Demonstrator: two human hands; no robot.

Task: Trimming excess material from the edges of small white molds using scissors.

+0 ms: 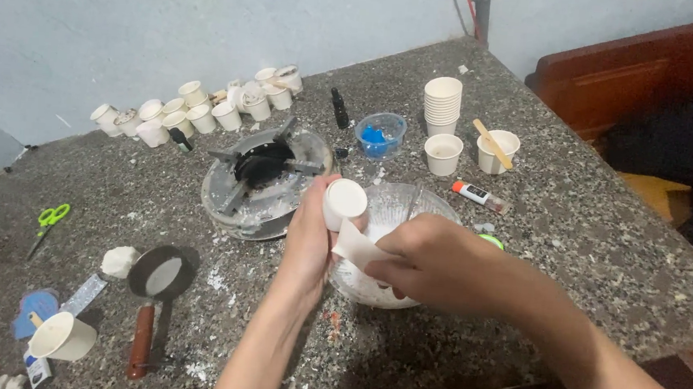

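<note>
Speckled grey stone worktop [587, 236] carries all items. Round grey metal burner stand [262, 182] sits mid-worktop, left of a clear glass bowl [435, 210] holding white material. Left hand [308, 245] is closed around a small white paper cup [343, 203], tilted on its side, held above the bowl's near-left rim. Right hand [431, 261] pinches a white paper strip [356, 248] against the cup's underside. A stack of white paper cups [442, 104] stands behind the bowl. Green-handled scissors [49, 221] lie far left.
</note>
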